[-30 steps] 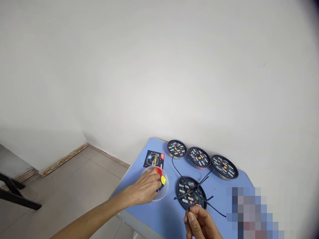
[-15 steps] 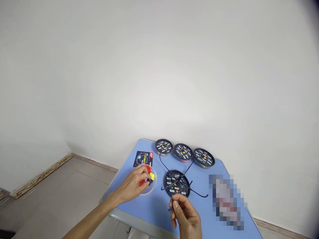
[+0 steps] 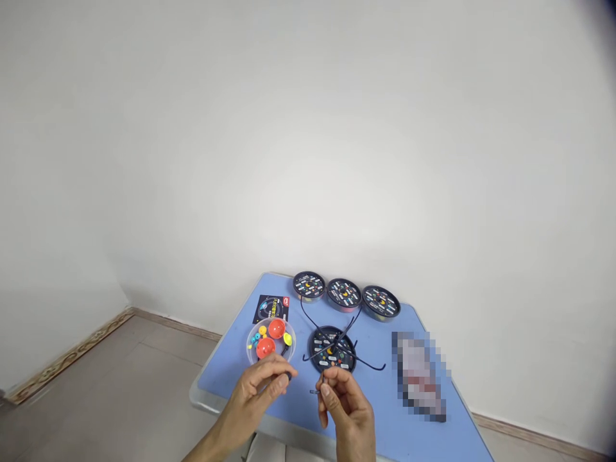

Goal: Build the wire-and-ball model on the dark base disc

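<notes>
Between the thumb and fingers of my left hand [image 3: 257, 391] is a small black piece [image 3: 289, 376]. My right hand [image 3: 349, 410] pinches a small thin dark rod [image 3: 314, 391], mostly hidden by the fingers. The two hands are close together but apart, above the near part of the table. Just beyond the left hand stands a clear round tub [image 3: 249, 359] with red half-spheres [image 3: 265, 348] and small yellow, orange and blue balls. Past my right hand lies a black round disc [image 3: 320, 361] printed with planets, with several thin black curved arms [image 3: 368, 363] spreading over it.
Along the wall side of the blue table [image 3: 385, 410] sit three round tins with black printed tops [image 3: 344, 293]. A black printed card [image 3: 271, 308] lies behind the tub. At the right is a pixelated shape [image 3: 420, 378].
My left hand has come out of the tub with the black piece and moved right and nearer, close to my right hand. The right hand keeps its pinch. The view has shifted slightly.
</notes>
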`<state>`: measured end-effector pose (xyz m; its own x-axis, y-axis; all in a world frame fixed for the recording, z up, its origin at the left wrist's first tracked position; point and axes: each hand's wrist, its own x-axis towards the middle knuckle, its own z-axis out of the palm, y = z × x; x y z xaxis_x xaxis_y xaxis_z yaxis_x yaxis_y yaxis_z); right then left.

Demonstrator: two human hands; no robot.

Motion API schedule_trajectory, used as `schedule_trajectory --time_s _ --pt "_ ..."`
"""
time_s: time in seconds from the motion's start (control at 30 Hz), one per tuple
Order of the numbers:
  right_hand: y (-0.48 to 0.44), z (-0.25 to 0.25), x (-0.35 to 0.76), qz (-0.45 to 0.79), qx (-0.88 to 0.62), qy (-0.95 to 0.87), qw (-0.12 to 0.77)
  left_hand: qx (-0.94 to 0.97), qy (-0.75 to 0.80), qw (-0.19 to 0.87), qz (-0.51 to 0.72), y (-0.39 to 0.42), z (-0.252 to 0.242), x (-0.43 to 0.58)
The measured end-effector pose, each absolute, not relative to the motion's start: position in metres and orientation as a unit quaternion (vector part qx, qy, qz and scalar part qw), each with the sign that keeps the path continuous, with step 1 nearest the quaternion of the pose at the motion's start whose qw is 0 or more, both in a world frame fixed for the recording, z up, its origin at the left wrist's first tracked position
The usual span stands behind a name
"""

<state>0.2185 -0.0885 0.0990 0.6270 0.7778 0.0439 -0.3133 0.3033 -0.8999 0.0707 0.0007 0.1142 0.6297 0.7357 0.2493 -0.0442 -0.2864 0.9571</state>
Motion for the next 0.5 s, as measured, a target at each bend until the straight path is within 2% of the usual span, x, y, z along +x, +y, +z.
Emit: schedule_trajectory --time_s 0.23,0.5 --pt "-0.092 0.099 0.22 0.435 -0.404 -0.247 0.766 0.654 0.244 0.626 0.348 -0.012 0.117 0.085" --pt "-0.096 0.099 0.219 0.46 -0.368 -0.247 0.769 0.637 0.265 0.625 0.365 -0.016 0.109 0.097"
